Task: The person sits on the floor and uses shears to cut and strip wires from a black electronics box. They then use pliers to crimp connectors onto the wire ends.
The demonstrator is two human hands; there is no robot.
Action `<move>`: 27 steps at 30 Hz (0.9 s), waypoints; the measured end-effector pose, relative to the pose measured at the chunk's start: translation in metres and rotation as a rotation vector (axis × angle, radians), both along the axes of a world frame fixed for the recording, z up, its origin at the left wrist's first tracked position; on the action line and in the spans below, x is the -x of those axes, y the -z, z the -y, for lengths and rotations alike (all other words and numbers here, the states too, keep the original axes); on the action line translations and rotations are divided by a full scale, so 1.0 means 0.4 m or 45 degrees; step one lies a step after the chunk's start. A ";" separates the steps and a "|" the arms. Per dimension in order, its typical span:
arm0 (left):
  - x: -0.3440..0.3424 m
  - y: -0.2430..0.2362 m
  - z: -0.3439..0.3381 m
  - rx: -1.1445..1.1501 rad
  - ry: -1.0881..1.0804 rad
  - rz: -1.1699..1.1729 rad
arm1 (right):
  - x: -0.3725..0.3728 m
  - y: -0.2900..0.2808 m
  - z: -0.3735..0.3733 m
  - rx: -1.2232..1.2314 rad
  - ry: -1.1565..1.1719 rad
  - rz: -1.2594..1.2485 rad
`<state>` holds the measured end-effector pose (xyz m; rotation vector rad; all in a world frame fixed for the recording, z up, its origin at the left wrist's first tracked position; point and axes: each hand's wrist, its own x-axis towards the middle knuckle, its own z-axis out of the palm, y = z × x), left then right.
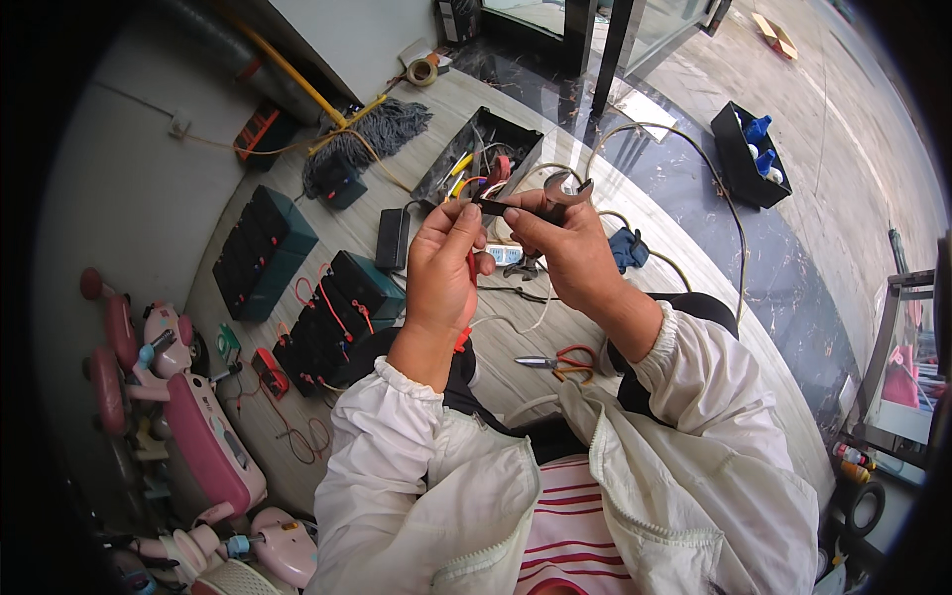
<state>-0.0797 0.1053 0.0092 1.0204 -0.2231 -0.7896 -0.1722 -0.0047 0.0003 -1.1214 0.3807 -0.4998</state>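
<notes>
Both hands meet in front of me above the floor. With thumb and fingertips, my left hand (pixel 443 266) pinches the end of a short black strip (pixel 493 208). Something red shows along its palm and below its wrist; I cannot tell what it is. My right hand (pixel 580 256) is closed, with its thumb and finger at the strip's other end. A double-ended open-end wrench (pixel 567 190) is gripped in that same hand, one jaw sticking out above it and the other below. The middle of the wrench is hidden by the fingers. Red-handled scissors (pixel 560 363) lie on the floor below.
Beyond my hands stands a black toolbox (pixel 533 134) with tools and wires. Dark battery packs (pixel 266 253) and a red meter (pixel 270 373) lie left, near pink children's ride-ons (pixel 203 441). A mop (pixel 382 134) lies behind; a power strip (pixel 504 255) sits under my hands.
</notes>
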 end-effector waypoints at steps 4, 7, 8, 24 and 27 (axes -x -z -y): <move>-0.001 0.029 -0.002 -0.031 -0.060 0.064 | 0.007 -0.011 -0.020 -0.162 -0.074 -0.043; 0.014 0.032 0.012 -0.104 -0.152 0.260 | 0.010 -0.024 -0.031 -0.326 -0.065 -0.035; 0.025 0.029 0.018 -0.147 -0.201 0.391 | 0.008 -0.014 -0.034 -0.395 -0.064 0.001; 0.069 0.053 0.043 -0.295 -0.529 1.315 | 0.034 -0.043 -0.073 0.044 0.164 -0.023; 0.082 0.051 0.047 -0.286 -0.502 1.327 | 0.030 -0.030 -0.057 0.093 0.197 0.016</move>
